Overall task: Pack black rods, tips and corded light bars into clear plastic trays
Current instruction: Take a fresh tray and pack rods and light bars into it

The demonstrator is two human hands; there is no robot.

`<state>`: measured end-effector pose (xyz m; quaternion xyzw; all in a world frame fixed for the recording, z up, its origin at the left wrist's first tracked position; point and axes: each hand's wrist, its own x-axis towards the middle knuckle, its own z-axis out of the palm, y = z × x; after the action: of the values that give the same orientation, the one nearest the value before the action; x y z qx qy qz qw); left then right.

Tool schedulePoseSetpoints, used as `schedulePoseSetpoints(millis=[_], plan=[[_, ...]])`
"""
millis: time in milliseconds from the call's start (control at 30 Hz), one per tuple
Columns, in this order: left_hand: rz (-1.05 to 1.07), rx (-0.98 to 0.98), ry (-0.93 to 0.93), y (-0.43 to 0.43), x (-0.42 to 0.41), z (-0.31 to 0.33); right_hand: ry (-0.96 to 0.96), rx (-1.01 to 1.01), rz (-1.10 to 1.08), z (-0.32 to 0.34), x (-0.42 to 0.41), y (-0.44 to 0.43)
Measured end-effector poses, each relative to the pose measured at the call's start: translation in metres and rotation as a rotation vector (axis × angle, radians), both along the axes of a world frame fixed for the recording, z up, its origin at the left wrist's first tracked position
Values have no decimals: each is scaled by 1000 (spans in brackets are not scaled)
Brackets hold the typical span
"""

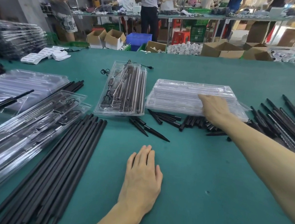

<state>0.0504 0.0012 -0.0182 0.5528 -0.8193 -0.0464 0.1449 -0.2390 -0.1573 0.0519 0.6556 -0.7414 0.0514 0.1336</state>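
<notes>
Though white labels (41, 56) blur, right hand (214, 108) touches trays (177, 93).

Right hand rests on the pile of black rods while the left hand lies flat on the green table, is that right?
Not quite. In the head view the right hand rests on the stack of clear trays, not on a pile of black rods. The left hand does lie flat on the green table.
</notes>
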Motion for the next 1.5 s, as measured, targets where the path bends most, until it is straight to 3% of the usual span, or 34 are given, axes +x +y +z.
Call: schedulePoseSetpoints(millis=[67,233,400,867,1233,1333,1500], plan=[[2,1,-1,0,0,0,37,24,2,2,3,1],[-1,2,3,-1,0,-1,194,-133,53,11,11,-2],[-3,4,10,-2,0,-2,152,-298,63,23,-2,-5],[-3,-27,65,0,0,-2,89,-217,35,20,27,54],[-7,-6,181,-2,2,-1,103,3,36,16,78,242],[31,60,352,-3,4,3,87,44,48,2,95,291],[184,263,1107,-1,32,19,-45,-18,6,-20,113,350]])
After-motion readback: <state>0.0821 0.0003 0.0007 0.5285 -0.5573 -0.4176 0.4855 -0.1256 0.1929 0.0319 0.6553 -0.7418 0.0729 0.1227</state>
